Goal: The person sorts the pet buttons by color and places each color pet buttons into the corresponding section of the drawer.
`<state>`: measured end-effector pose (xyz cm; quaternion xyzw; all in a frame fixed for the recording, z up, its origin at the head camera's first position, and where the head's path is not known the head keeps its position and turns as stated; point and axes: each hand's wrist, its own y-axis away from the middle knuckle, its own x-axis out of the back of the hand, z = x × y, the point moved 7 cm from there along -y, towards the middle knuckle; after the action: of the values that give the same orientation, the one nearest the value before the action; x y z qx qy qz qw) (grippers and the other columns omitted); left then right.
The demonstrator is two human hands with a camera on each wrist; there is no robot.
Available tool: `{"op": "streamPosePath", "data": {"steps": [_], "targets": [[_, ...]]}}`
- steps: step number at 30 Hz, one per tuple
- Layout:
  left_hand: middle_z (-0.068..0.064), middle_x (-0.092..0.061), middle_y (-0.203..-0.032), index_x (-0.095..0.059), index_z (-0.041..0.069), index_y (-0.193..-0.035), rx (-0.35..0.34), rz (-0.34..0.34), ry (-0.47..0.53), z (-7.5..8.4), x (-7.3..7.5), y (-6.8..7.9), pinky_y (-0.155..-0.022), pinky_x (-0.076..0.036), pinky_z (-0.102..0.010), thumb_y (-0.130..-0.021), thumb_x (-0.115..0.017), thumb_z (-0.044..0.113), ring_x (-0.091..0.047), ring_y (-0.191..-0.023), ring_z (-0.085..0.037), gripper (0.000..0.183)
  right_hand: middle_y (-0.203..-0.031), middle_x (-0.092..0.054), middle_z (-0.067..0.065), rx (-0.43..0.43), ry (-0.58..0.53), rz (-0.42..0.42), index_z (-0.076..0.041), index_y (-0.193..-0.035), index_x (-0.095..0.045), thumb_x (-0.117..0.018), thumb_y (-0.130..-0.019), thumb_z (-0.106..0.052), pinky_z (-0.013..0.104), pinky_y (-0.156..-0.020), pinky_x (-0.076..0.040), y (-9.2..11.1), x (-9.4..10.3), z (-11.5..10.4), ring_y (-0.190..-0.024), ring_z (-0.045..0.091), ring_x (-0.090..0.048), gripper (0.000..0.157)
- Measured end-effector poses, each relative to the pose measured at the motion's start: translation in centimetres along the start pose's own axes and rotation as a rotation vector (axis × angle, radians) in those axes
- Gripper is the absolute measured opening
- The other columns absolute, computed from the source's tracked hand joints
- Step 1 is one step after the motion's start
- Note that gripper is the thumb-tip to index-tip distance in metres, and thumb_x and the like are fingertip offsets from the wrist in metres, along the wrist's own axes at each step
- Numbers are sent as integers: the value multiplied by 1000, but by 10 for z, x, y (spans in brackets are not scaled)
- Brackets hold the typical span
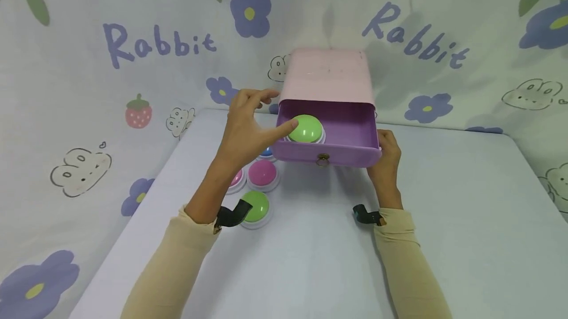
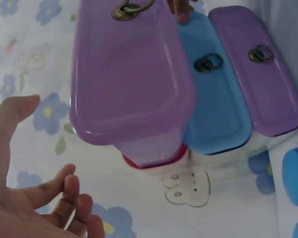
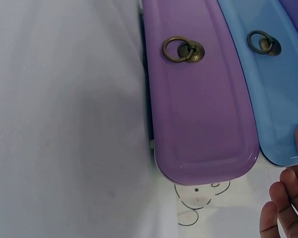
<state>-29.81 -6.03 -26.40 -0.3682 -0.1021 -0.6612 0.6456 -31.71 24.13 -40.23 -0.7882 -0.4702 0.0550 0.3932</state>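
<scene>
A small drawer cabinet with a pink top (image 1: 328,75) stands toward the back of the table. Its top purple drawer (image 1: 355,156) is pulled out, and a green dome button (image 1: 306,130) with a white base sits at the drawer's left end. My left hand (image 1: 248,131) is spread at that end, its thumb overlapping the green button in the head view; nothing lies in the palm in the left wrist view. My right hand (image 1: 387,159) holds the cabinet's right side, thumb at the edge of the blue middle drawer (image 3: 268,94). Below that, the purple bottom drawer (image 3: 203,114) is pushed in.
On the white table (image 1: 310,260), left of the cabinet, stand another green button (image 1: 257,204), a pink button (image 1: 263,173), a second pink one (image 1: 237,178) partly behind my left wrist, and a blue button (image 1: 267,152). A patterned cloth (image 1: 155,82) hangs behind.
</scene>
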Motion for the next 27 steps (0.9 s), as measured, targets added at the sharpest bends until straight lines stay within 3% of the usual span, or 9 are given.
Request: {"op": "streamPosePath", "data": {"steps": [6, 12, 18, 27], "targets": [[-2, -51, -123, -63, 15, -132, -21, 59, 45, -24, 8, 29, -96, -39, -41, -80, -83, 37, -44, -116, -17, 60, -101, -61, 23, -20, 8, 14, 10, -100, -72, -64, -89, 10, 17, -77, -39, 0, 3, 0, -91, 30, -59, 14], [-4, -50, -124, -62, 15, -133, 100, 10, 17, -64, 6, 65, -100, -41, -48, -82, -82, 37, -43, -122, -22, 59, -100, -61, 23, -51, -15, 13, 10, -102, -72, -63, -89, 12, 16, -77, -38, 0, 0, -1, -91, 25, -58, 16], [-7, -49, -127, -60, 14, -135, 201, -65, -10, -101, -2, 100, -100, -42, -56, -83, -81, 37, -42, -123, -26, 61, -99, -61, 23, -25, -24, 11, 10, -101, -72, -62, -87, 13, 16, -77, -39, 0, -5, -2, -90, 25, -57, 17], [-4, -50, -124, -61, 15, -134, 232, -108, -82, -124, -23, 127, -94, -41, -51, -77, -85, 41, -40, -119, -25, 67, -99, -61, 24, -43, -39, 23, 11, -99, -72, -61, -85, 14, 16, -77, -38, 0, 0, 0, -89, 24, -56, 18]]}}
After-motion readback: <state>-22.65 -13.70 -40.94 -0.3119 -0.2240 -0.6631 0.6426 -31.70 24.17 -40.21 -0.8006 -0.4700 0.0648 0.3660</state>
